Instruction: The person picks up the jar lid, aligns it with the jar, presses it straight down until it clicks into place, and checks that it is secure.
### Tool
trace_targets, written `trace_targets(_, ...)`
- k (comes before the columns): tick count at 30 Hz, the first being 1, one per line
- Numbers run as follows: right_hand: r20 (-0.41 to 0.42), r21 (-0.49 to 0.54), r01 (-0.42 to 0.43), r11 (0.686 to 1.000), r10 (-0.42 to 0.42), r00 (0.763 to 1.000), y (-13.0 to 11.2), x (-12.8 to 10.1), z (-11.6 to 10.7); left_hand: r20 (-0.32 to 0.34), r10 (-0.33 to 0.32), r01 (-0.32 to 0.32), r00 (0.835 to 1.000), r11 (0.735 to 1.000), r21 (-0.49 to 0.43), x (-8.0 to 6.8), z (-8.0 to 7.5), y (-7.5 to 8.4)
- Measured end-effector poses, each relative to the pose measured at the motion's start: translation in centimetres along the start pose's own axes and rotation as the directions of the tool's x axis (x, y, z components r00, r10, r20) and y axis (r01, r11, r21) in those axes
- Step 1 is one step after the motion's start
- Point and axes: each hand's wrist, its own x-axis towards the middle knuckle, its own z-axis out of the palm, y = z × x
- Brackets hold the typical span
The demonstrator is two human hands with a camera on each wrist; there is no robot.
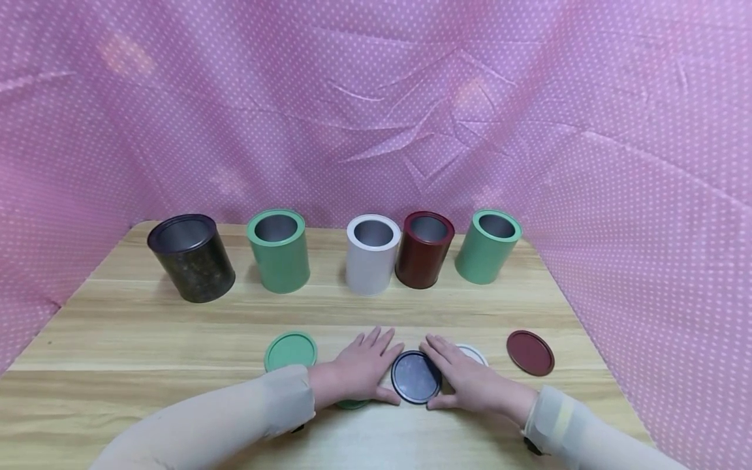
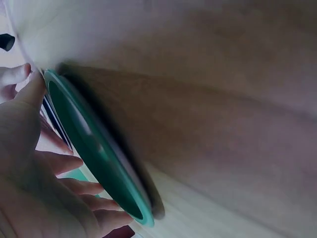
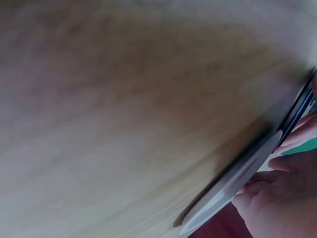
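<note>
Head view: both hands flat on wooden tabletop, fingers straight, left hand & right hand flanking round dark-blue tin lid at near centre. Risk: squeezed edges could flip lid.

1. We see a table of pale wood with a visible grain and a smooth, faintly shiny top.
2. The cloth behind is thin, creased pink fabric with white dots.
3. The tins look like painted metal, matt outside, bare grey metal inside.
4. The dark tin has a mottled, slightly glossy coat.
5. The dark lid shows a dull metal face inside a glossy rim.
6. The sleeves are soft, matt cloth.
</note>
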Motion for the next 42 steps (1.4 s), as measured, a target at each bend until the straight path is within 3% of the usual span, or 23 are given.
trace_targets(11, 0.016, 0.000, -0.010, 1.000, 0.010, 1.000, 0.2, 0.0, -0.1, -0.026, 0.007, -0.007, 1.000, 1.000, 0.023, -0.1, -0.2, 0.4)
trace_targets(30, -0.049, -0.002, 0.026, 1.000, -0.026, 0.998, 0.0, -0.4, 0.3, -0.052, 0.008, -0.004, 0.999, 0.996, 0.087, 0.1, 0.2, 1.1)
trace_targets(42, -0.070, 0.045, 0.058, 0.997, -0.054, 0.996, 0.0, -0.2, 0.0, -0.052, -0.006, 0.007, 0.999, 1.000, 0.024, 0.4, -0.3, 0.9)
